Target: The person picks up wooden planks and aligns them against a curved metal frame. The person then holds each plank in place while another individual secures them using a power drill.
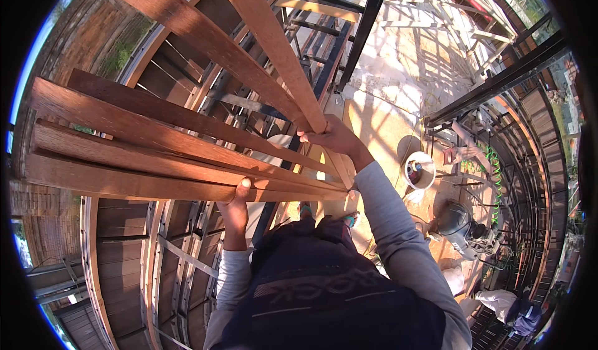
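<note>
Several long reddish-brown wooden planks (143, 157) fan out toward the left, their far ends meeting low in the middle. My left hand (235, 208) grips the lower bundle from underneath, with the thumb over its near edge and the fingers hidden behind the wood. My right hand (336, 139) is closed around two more planks, an upright one (274, 51) and a slanting one (205, 47) next to it. These two rise to the upper left, apart from the bundle at their tops. Part of the right fingers is hidden by the wood.
A white bucket (419, 170) with things inside stands on the floor right of my arm. Farther right are a dark compressor-like machine (453, 219) and a coiled green hose (492, 175). Black metal posts (367, 32) rise ahead, and metal framing with dark panels (121, 269) lies left.
</note>
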`<state>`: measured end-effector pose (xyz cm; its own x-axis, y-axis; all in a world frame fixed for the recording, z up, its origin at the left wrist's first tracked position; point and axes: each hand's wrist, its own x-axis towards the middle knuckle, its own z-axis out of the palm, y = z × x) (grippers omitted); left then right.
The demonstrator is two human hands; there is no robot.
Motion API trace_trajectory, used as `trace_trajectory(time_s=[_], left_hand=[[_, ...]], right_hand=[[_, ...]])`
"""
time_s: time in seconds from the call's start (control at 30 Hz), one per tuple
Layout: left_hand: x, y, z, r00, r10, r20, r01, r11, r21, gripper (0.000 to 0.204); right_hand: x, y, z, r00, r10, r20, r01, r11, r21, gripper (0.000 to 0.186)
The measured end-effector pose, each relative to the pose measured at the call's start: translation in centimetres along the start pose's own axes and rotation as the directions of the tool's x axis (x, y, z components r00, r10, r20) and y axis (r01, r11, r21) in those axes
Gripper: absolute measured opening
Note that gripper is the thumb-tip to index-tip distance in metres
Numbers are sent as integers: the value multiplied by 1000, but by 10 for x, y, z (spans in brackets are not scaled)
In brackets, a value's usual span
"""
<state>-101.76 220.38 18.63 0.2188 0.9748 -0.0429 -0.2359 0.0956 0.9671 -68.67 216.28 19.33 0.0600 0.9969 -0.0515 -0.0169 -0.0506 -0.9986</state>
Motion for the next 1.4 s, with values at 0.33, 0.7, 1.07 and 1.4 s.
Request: trace_trajectory(time_s=[0.33, 0.7, 1.07, 1.4], left_hand=[[-3, -22, -65, 943, -120, 309, 210, 937, -278, 75], [-14, 20, -3, 944, -106, 314, 157, 978, -141, 71], [-7, 4, 4, 976, -113, 184, 151, 967, -206, 67], [-24, 61, -12, 907, -257, 333, -132, 577, 806, 64]], right_hand=[[-40, -13, 35, 1000, -1, -13, -1, 984, -177, 39], [-31, -4, 102, 986, 123, 115, -33, 811, -584, 94], [-21, 20, 78, 996, -17, 88, 67, 795, -603, 94], [-81, -44, 14, 881, -213, -424, -10, 885, -466, 70]])
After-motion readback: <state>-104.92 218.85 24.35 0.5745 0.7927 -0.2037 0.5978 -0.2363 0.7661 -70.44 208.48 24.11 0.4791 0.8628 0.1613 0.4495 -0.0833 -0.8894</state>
